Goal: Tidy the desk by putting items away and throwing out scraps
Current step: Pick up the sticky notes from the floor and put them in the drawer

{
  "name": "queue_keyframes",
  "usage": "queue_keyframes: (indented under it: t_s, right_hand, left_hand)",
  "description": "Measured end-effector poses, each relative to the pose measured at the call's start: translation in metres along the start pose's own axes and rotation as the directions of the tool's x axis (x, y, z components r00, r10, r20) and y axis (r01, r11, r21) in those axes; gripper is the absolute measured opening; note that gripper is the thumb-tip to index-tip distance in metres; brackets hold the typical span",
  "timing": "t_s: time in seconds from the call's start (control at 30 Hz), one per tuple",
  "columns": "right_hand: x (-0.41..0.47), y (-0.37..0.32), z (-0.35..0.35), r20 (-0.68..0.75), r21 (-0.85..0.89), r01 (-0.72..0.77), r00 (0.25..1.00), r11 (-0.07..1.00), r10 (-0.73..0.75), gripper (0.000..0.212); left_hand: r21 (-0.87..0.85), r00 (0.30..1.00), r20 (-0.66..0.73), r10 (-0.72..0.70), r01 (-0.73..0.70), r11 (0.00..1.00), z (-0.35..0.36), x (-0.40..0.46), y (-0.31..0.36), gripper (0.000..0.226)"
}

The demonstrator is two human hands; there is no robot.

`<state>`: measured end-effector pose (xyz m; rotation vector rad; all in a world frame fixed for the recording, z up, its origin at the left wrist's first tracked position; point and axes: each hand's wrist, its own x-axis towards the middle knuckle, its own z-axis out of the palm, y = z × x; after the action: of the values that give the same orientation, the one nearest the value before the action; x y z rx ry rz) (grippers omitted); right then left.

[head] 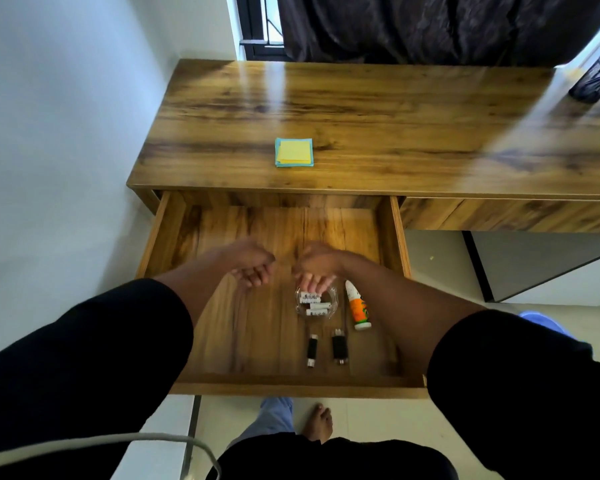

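Wooden desk point(361, 109), drawer point(257, 230) open; left hand point(253, 265) loosely curled, right hand point(314, 268) touching batteries point(314, 303).

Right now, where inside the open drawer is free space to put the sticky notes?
The drawer floor is bare along its left half and its back. It is crowded front right: clear dish of batteries, glue bottle, two black rollers.

Wooden desk point(361, 109) bears sticky notes point(294, 152).
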<state>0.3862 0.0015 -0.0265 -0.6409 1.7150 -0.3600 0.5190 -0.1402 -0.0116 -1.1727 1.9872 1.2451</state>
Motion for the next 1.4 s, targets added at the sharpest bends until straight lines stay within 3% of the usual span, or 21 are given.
queue_keyframes:
  t_s: [0.07, 0.17, 0.27, 0.33, 0.43, 0.63, 0.83, 0.97, 1.13, 1.27, 1.4]
  right_hand:
    - [-0.002, -0.02, -0.023, -0.216, 0.008, 0.149, 0.966, 0.989, -0.144, 0.025]
    - [0.0, -0.047, -0.056, -0.464, -0.009, 0.258, 0.855, 0.966, -0.233, 0.016]
    - [0.017, -0.072, -0.089, -0.685, -0.069, 0.22, 0.699, 0.973, -0.206, 0.017]
    - [0.027, -0.084, -0.108, -0.749, -0.077, 0.151, 0.643, 0.986, -0.157, 0.028]
    - [0.047, -0.097, -0.135, -0.779, -0.054, 0.087, 0.619, 0.995, -0.096, 0.04]
    - [0.08, -0.109, -0.158, -0.804, -0.09, 0.045, 0.586, 0.995, -0.099, 0.047]
    - [0.096, -0.131, -0.172, -0.815, -0.104, -0.015, 0.575, 0.994, -0.077, 0.052]
    - [0.1, -0.137, -0.176, -0.803, -0.088, -0.075, 0.595, 0.993, -0.026, 0.053]
    - [0.095, -0.133, -0.177, -0.776, -0.122, -0.104, 0.631, 0.987, -0.03, 0.067]
    - [0.087, -0.13, -0.165, -0.781, -0.113, -0.12, 0.624, 0.986, -0.014, 0.065]
    - [0.086, -0.123, -0.144, -0.797, -0.041, -0.12, 0.603, 0.992, 0.04, 0.059]
  left_hand:
    - [-0.043, 0.981, -0.18, 0.068, -0.077, 0.996, -0.019, 0.007, 0.019, 0.026]
    - [-0.137, 0.905, -0.391, 0.167, -0.237, 0.962, -0.048, 0.024, 0.041, 0.023]
    - [-0.21, 0.838, -0.528, 0.139, -0.288, 0.934, -0.075, 0.05, 0.061, 0.019]
    - [-0.207, 0.809, -0.577, 0.114, -0.279, 0.938, -0.087, 0.065, 0.074, 0.026]
    - [-0.14, 0.793, -0.594, 0.136, -0.268, 0.953, -0.103, 0.093, 0.094, 0.043]
    - [0.061, 0.745, -0.617, 0.251, -0.273, 0.96, -0.117, 0.14, 0.12, 0.042]
    - [0.032, 0.726, -0.651, 0.219, -0.262, 0.965, -0.121, 0.17, 0.128, 0.041]
    - [-0.019, 0.759, -0.628, 0.17, -0.233, 0.972, -0.123, 0.18, 0.128, 0.043]
    - [0.077, 0.753, -0.626, 0.205, -0.201, 0.976, -0.12, 0.178, 0.125, 0.049]
    - [0.154, 0.748, -0.619, 0.242, -0.186, 0.97, -0.114, 0.165, 0.119, 0.043]
    - [0.115, 0.769, -0.602, 0.216, -0.184, 0.976, -0.102, 0.144, 0.107, 0.049]
